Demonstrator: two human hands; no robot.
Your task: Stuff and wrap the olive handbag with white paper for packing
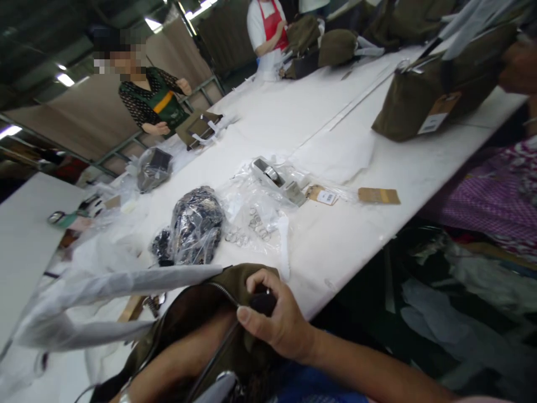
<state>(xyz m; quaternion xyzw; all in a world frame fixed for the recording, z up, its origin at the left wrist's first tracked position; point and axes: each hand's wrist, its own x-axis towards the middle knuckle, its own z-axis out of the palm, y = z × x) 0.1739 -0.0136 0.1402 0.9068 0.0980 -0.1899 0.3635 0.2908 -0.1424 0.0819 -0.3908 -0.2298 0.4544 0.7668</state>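
Olive canvas is what fills the near edge of the white table: an olive bag lies there with its zip parted along the top, so the mouth is seen standing open. The right hand is closed on the bag's rim at the end of the zip, thumb and fingers pinched around a dark tab or pull whose exact form cannot be made out. The left hand cannot be seen; only the forearm shows, run down into the open bag, so whether that hand is open or closed cannot be told. A sheet of white tissue paper lies just beside the bag's mouth, not yet inside it as far as can be judged. The bag is therefore judged opened and being worked on from within, with closing left undone. Farther along, another olive bag with a hang tag stands closed.
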